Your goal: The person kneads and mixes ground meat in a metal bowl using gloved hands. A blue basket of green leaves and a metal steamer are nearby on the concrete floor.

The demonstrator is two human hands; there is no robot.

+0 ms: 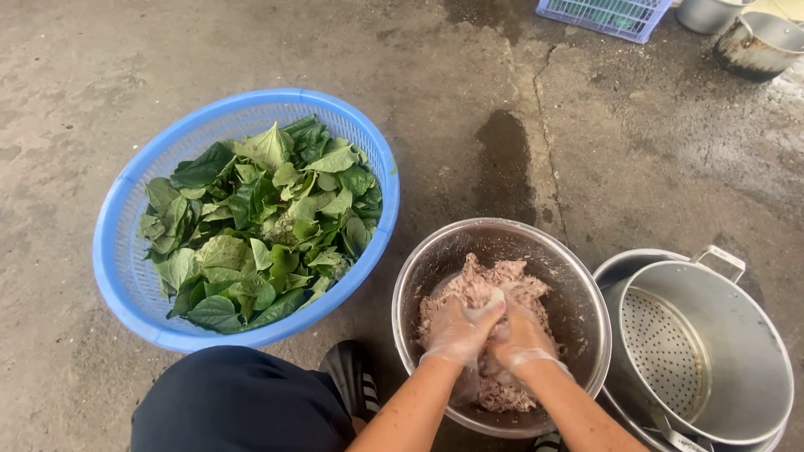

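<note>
A: Pink minced meat [484, 289], heaped in the round steel bowl [578, 276] on the concrete floor [469, 100]. Both my hands are in it, clear thin gloves on.

B: Fingers doing what?

A: Left hand [459, 328] is curled down into the meat w/ a clump under the fingers [490, 308]. Right hand [521, 335] sits just beside it, touching it, fingers bent and pressed into the same heap. Neither's spread flat; both half-closed on meat. Can't see the tips, they're buried.

B: What else is round you?

A: Left of the bowl, nr it but not touching: a blue plastic colander basket [126, 251], full of green heart-shaped leaves [260, 222], loosely heaped. Right of the bowl, right up against it: a big aluminium pot [754, 351] w/ a perforated steamer plate [666, 351] inside, one handle [720, 259] at the top rim. It looks to sit in or on another metal rim below; can't tell which.

B: And further off?

A: Top edge: corner of a pale blue-purple crate [603, 17], two more metal pots [754, 38]. Dark wet patch [507, 167] on the concrete above the bowl. My knee in dark cloth [243, 406] bottom left, black sandal [352, 377] beside it.
</note>
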